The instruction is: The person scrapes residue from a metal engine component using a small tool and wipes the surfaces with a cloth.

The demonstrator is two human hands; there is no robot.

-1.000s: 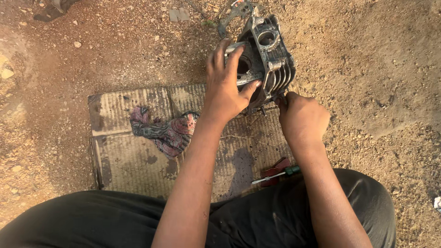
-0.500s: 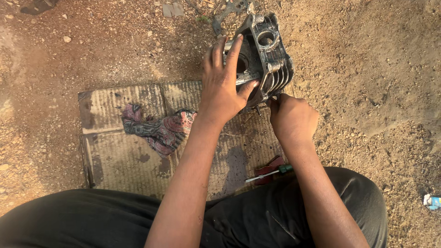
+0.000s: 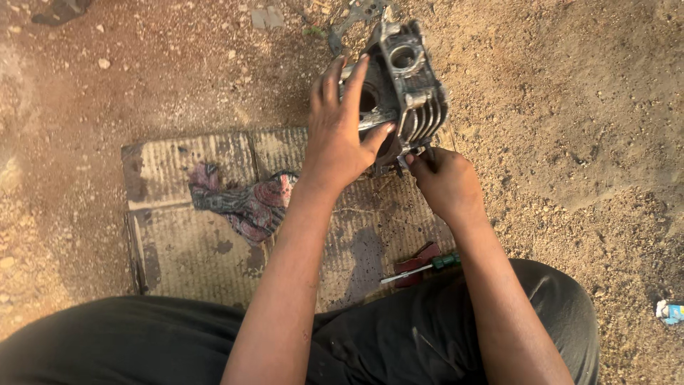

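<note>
A grey finned metal engine cylinder block (image 3: pixel 406 89) stands on the far edge of a flattened cardboard sheet (image 3: pixel 185 249) on sandy ground. My left hand (image 3: pixel 342 132) lies over the block's near left side, fingers spread across its bore and thumb hooked under it. My right hand (image 3: pixel 445 182) is closed at the block's lower right corner, below the fins; what its fingers pinch is hidden.
A crumpled patterned rag (image 3: pixel 246 203) lies on the cardboard left of my left arm. A green-handled screwdriver (image 3: pixel 424 267) rests by a small red piece near my right knee. Loose stones and a thin metal gasket (image 3: pixel 356 16) lie beyond the block.
The view has drifted a little, so the block sits slightly lower and left in the frame. My left fingers have straightened over the block. My right hand stays at the lower corner.
</note>
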